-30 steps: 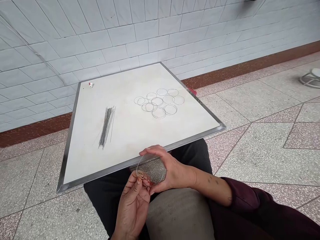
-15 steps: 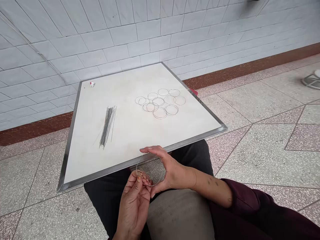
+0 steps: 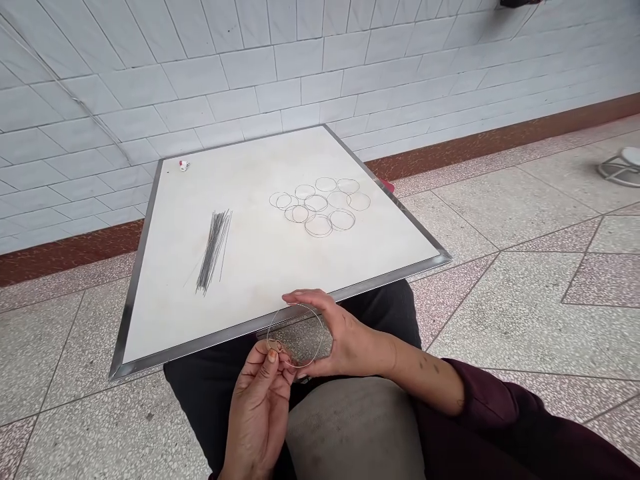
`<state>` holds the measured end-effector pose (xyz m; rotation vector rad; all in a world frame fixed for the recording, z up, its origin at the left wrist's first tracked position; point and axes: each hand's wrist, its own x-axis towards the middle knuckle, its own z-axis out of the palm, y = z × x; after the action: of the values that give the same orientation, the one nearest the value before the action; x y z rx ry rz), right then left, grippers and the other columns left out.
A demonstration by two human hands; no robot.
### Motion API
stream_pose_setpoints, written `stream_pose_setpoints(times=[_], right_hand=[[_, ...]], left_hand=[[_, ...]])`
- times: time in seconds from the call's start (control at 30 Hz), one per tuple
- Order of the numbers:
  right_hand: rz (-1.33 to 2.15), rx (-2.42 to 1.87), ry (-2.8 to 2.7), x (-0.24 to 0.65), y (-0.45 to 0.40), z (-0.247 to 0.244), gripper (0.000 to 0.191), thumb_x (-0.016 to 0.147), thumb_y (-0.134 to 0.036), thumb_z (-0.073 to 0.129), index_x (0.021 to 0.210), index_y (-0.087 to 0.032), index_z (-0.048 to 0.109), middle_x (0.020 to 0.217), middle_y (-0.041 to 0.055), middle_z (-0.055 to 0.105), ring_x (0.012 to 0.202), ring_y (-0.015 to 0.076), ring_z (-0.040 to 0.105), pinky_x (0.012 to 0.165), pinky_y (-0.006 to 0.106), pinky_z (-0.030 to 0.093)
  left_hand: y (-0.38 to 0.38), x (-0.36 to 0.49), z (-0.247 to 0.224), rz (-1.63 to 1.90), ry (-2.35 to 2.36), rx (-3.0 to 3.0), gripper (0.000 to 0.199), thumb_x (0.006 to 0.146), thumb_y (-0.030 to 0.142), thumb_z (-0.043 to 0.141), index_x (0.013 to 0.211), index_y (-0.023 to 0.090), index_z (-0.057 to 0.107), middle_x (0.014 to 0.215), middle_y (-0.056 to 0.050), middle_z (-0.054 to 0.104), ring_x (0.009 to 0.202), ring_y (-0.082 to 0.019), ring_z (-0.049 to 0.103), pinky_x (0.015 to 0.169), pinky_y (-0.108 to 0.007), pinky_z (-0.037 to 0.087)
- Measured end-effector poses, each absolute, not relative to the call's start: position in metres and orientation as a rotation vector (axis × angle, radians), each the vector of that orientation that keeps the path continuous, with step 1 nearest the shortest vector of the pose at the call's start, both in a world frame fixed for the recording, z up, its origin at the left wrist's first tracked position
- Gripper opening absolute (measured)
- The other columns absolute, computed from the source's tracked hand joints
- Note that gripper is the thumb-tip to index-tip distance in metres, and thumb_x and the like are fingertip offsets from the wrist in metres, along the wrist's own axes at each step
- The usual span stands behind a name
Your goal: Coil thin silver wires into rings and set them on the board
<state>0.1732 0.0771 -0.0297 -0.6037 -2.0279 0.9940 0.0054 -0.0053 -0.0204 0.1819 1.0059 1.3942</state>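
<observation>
Below the table's near edge, my left hand (image 3: 261, 393) pinches a thin wire ring (image 3: 323, 330) at its lower left, between thumb and fingers. Small twisted loops of wire show at that pinch. My right hand (image 3: 340, 337) curves around the ring from the right, fingertips at its top and thumb at its bottom, appearing to touch both edges. On the white table (image 3: 260, 267) lies a bundle of straight dark wires (image 3: 213, 253), left of the middle. Several finished-looking wire rings (image 3: 317, 213) overlap flat on the table's right half.
A metal trim (image 3: 230, 333) edges the tabletop near my lap. In the table's far left corner sits a small white and red object (image 3: 184, 165). White tiled wall (image 3: 250, 67) stands behind. A round stool-like thing (image 3: 623, 167) is on the floor at the right.
Both hands and the wire ring have shifted slightly left in view, and the ring appears fuller. The table scene shifts a little with the camera; the grips look the same.
</observation>
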Motion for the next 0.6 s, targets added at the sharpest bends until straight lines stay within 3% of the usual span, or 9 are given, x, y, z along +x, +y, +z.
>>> stream_pose_setpoints(times=[0.1, 0.37, 0.6], right_hand=[[1.031, -0.604, -2.045, 0.172, 0.076, -0.03, 0.096, 0.067, -0.035, 0.089, 0.144, -0.025, 0.032, 0.138, 0.0138, 0.051, 0.129, 0.0256, 0.052, 0.109, 0.041, 0.043], [1.12, -0.562, -1.953, 0.167, 0.076, -0.038, 0.121, 0.055, -0.037, 0.095, 0.148, -0.028, 0.017, 0.134, 0.0117, 0.056, 0.126, 0.0245, 0.055, 0.111, 0.042, 0.04], [1.128, -0.55, -1.958, 0.169, 0.079, -0.04, 0.11, 0.057, -0.039, 0.094, 0.144, -0.027, 0.028, 0.119, 0.0078, 0.064, 0.115, 0.0231, 0.06, 0.105, 0.042, 0.044]], left_hand=[[-0.006, 0.004, -0.021, 1.385, 1.017, 0.19, 0.016, 0.072, 0.022, 0.083, 0.079, 0.016, 0.071, 0.08, -0.002, 0.06, 0.076, -0.012, 0.056, 0.074, -0.022, 0.052], [-0.007, 0.006, -0.022, 1.36, 1.019, 0.177, 0.016, 0.072, 0.023, 0.084, 0.08, 0.016, 0.072, 0.081, -0.002, 0.06, 0.075, -0.011, 0.056, 0.072, -0.022, 0.053], [-0.006, 0.007, -0.023, 1.357, 1.013, 0.179, 0.016, 0.072, 0.024, 0.083, 0.081, 0.016, 0.072, 0.08, -0.002, 0.06, 0.073, -0.011, 0.055, 0.07, -0.022, 0.052]])
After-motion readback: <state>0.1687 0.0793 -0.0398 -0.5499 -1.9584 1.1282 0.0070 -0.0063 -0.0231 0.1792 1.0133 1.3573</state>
